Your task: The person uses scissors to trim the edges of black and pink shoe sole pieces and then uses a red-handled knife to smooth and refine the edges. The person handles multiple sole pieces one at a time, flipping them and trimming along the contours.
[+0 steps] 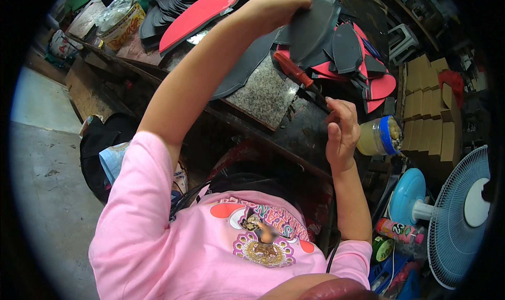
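My left hand point(284, 4) reaches to the far side of the workbench, its fingers closed on the edge of a dark grey curved sheet piece point(314, 29). Below that piece lies a red-handled tool point(292, 68) with a dark shaft, whose kind I cannot make out. My right hand point(343, 134) is by the shaft end, palm inward, thumb and fingers loosely bent and apart, with nothing seen between them. A speckled stone slab point(262, 92) rests on the bench, with a larger dark sheet piece point(231, 79) partly over its left side.
Stacked dark pieces point(158, 24) and a red-faced piece point(200, 16) lie far left. Red and black pieces point(348, 53) pile at the right. Beside my right hand is a blue-rimmed jar point(386, 135); further right stand cardboard boxes point(428, 105) and a fan point(457, 216).
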A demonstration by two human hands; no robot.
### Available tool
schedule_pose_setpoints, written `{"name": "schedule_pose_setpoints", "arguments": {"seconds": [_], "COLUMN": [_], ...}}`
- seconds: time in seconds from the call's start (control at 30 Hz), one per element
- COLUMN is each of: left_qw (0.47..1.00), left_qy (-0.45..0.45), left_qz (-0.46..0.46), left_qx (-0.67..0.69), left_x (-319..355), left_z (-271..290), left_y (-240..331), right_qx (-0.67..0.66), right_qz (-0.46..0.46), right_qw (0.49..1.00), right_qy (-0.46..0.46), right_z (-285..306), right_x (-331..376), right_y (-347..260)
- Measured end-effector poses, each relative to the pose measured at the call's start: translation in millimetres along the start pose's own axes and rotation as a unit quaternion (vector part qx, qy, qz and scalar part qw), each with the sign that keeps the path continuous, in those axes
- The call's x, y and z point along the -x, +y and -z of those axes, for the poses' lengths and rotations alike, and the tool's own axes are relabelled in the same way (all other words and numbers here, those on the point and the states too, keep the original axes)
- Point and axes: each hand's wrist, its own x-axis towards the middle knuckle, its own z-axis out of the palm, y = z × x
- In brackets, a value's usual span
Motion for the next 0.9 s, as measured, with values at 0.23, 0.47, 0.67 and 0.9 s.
{"name": "schedule_pose_setpoints", "arguments": {"seconds": [0.23,0.47,0.67,0.9], "left_qw": [0.787,0.738,0.738,0.754], "left_qy": [0.131,-0.020,-0.004,0.027], "left_qz": [-0.235,0.042,0.083,-0.033], "left_qx": [-0.555,-0.673,-0.670,-0.655], "left_x": [-11,141,209,235], "left_z": [-13,0,4,18], "left_y": [-26,33,35,19], "right_qx": [-0.009,-0.017,-0.008,-0.016], "right_qz": [-0.034,-0.033,-0.039,-0.061], "right_qw": [0.999,0.999,0.998,0.998], "right_qy": [0.000,-0.028,-0.041,-0.030], "right_z": [2,-5,-8,-11], "right_x": [1,2,4,7], "right_y": [5,3,-1,-1]}}
